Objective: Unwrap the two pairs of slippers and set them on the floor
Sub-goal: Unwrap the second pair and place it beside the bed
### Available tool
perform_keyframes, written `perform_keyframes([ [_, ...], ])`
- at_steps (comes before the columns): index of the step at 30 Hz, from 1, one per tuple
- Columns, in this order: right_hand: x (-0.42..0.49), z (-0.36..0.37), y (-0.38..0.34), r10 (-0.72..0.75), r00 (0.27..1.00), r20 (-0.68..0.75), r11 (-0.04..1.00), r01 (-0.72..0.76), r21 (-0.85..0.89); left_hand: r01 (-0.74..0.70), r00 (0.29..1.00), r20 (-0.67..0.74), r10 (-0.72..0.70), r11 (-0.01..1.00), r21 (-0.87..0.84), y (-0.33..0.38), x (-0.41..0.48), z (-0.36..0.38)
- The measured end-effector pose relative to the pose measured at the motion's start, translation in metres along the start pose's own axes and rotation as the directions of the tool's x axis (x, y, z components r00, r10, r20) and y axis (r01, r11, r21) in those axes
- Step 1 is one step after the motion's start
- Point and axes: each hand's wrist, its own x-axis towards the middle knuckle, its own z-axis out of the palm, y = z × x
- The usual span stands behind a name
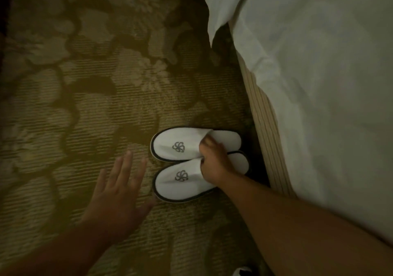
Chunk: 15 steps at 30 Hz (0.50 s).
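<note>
Two white slippers with dark trim and a grey pinwheel logo lie side by side on the carpet, toes pointing left: the far slipper (176, 142) and the near slipper (178, 180). No wrapper shows on them. My right hand (214, 158) reaches from the lower right and pinches the open edges of both slippers' uppers together. My left hand (119, 190) hovers flat over the carpet just left of the near slipper, fingers spread and holding nothing. A small white object (242, 272) peeks in at the bottom edge; I cannot tell what it is.
A patterned olive carpet (85, 105) fills the left and middle. A bed with white sheets (319, 84) and a ribbed beige base (265, 122) runs along the right, close to the slippers' heels.
</note>
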Motion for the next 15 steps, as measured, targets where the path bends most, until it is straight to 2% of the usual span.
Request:
perform_keyframes([
  [5, 0.004, 0.014, 0.006, 0.011, 0.999, -0.036, 0.998, -0.009, 0.06, -0.008, 0.998, 0.057, 0.007, 1.0, 0.019, 0.01, -0.001, 0.005],
  [9, 0.004, 0.022, 0.014, 0.07, 0.997, 0.022, 0.995, -0.072, 0.075, -0.047, 0.997, 0.065, 0.045, 0.999, 0.027, 0.023, 0.002, -0.005],
  [12, -0.004, 0.026, 0.016, 0.155, 0.986, 0.061, 0.976, -0.162, 0.148, -0.061, 0.996, 0.062, 0.057, 0.996, 0.059, 0.025, 0.005, -0.011],
  [15, -0.016, 0.033, 0.012, 0.221, 0.971, -0.097, 0.964, -0.202, 0.171, -0.049, 0.995, 0.086, 0.044, 0.997, 0.053, 0.025, 0.005, -0.01],
])
